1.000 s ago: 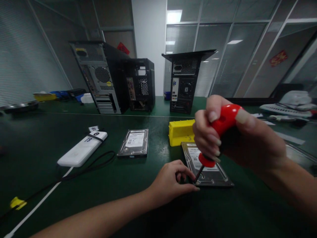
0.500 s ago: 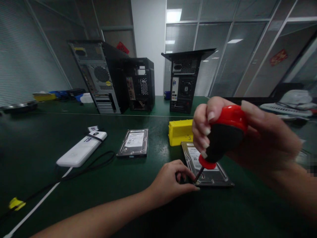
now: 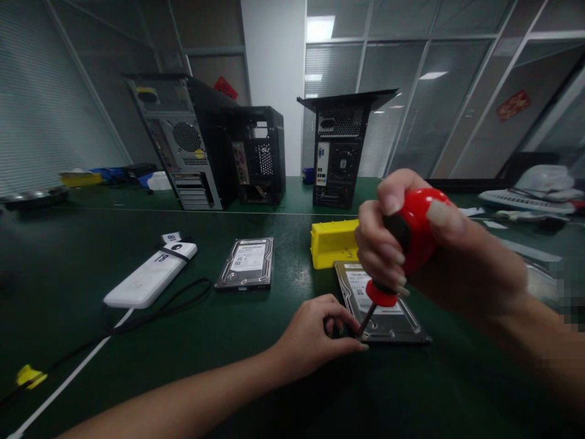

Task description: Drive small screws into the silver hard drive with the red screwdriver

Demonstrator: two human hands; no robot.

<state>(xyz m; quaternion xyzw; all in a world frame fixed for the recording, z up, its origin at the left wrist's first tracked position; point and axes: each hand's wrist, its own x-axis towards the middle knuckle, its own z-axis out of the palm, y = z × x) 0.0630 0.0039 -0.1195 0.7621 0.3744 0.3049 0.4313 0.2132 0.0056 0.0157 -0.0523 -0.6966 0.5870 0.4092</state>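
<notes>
My right hand (image 3: 475, 256) is wrapped round the red and black handle of a screwdriver (image 3: 420, 231). The screwdriver slants down to the left, its tip at the near left corner of a hard drive (image 3: 393, 330) lying label up on the table. At that same corner, the curled fingers and thumb of my left hand (image 3: 313, 332) grip the drive's edge, close around the screwdriver tip. The fingers hide whatever the tip touches. Part of the drive's label is covered by my right hand and the handle. A second hard drive (image 3: 249, 263) lies flat further left.
Behind the gripped drive stands a yellow box (image 3: 333, 244) with small bits in it. A white power bank (image 3: 148, 277) with cables lies left on the green table (image 3: 183, 366). Computer cases (image 3: 210, 146) and another tower (image 3: 340, 152) stand at the back; a keyboard (image 3: 525, 200) is far right.
My right hand has turned the screwdriver handle and shifted slightly, so more of its red side faces me. My left hand and the drive stay in place.
</notes>
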